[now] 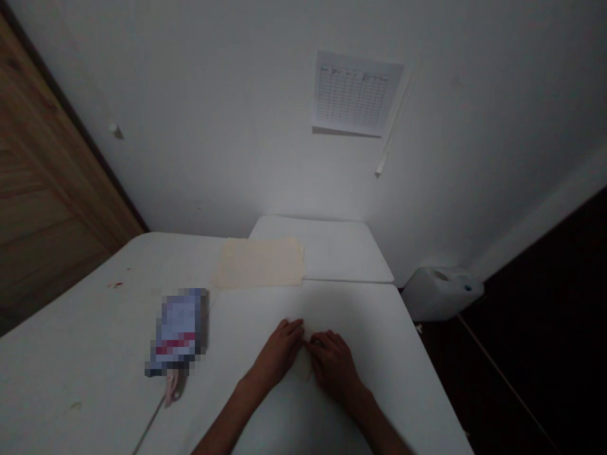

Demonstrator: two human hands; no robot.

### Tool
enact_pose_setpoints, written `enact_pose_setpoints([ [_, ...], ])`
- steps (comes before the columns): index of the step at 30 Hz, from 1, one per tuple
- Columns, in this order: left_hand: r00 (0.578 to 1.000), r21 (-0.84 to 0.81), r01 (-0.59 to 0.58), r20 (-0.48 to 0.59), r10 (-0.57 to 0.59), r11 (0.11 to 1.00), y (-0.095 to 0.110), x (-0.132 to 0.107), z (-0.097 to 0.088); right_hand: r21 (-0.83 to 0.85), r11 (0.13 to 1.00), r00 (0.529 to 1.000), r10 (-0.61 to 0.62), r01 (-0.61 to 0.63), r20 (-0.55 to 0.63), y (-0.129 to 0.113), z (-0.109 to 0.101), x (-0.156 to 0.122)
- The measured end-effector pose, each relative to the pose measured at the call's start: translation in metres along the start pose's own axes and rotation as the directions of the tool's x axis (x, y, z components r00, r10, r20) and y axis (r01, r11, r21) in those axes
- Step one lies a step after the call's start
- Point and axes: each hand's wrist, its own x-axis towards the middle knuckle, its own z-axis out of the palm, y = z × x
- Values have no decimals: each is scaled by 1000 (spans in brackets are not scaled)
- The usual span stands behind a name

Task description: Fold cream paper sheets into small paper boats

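Observation:
My left hand (286,346) and my right hand (333,363) meet over the white table (398,379), fingertips close together. The fingers of both are bent and pressed down around a thin pale piece (305,366). It barely stands out from the tabletop, and the hands cover much of it, so its kind cannot be told. Beyond my left hand lies a flat cream-coloured sheet or stack of sheets (260,262), partly over the seam of the table.
On the left lies a pixelated blue-and-white packet (177,328) with a red band, a pinkish strip (172,387) at its lower end. A white plastic container (441,294) stands beyond the table's right edge. A printed chart (358,95) hangs on the wall; a wooden door (52,145) is at left.

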Motion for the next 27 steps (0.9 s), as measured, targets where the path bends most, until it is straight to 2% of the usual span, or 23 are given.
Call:
enact_pose_setpoints([
  [4,1000,-22,-4,-6,4,1000,2,0,-4,-24,1000,999,4,-5,-41,1,2,-3],
  [10,1000,-27,-13,22,14,1000,6,2,-8,-97,989,989,106,-116,-102,0,0,-7],
  [19,999,-8,-23,29,23,1000,10,3,-9,-140,972,981,181,-190,-74,-9,2,-3],
  [23,999,-6,-10,33,10,1000,10,2,-9,-159,951,963,254,-265,-87,-4,-3,-11],
  [27,1000,-18,3,-12,-3,1000,8,0,-7,-176,944,959,264,-280,-108,5,-7,-23],
])
